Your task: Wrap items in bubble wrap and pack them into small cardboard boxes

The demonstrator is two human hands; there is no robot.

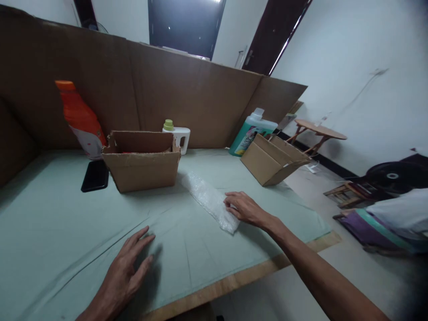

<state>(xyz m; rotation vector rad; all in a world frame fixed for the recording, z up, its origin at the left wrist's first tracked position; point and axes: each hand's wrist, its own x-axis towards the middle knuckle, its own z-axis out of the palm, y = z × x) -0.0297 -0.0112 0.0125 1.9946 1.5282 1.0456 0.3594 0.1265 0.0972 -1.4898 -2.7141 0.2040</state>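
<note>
A pale green cloth covered the tabletop [67,232], walled by cardboard. Your right hand [245,208] rested with loosely curled fingers on the bubble-wrap roll [209,199], at four o'clock from the open box [142,169]. Your left hand [125,272] lay flat, fingers spread, holding nothing.

One head-worn camera looks forward and down across the table [67,214] from its near edge, close above the hands. It faces the cardboard wall [187,89] at the table's far side, tilted, with the room's floor [334,276] showing at right.
</note>
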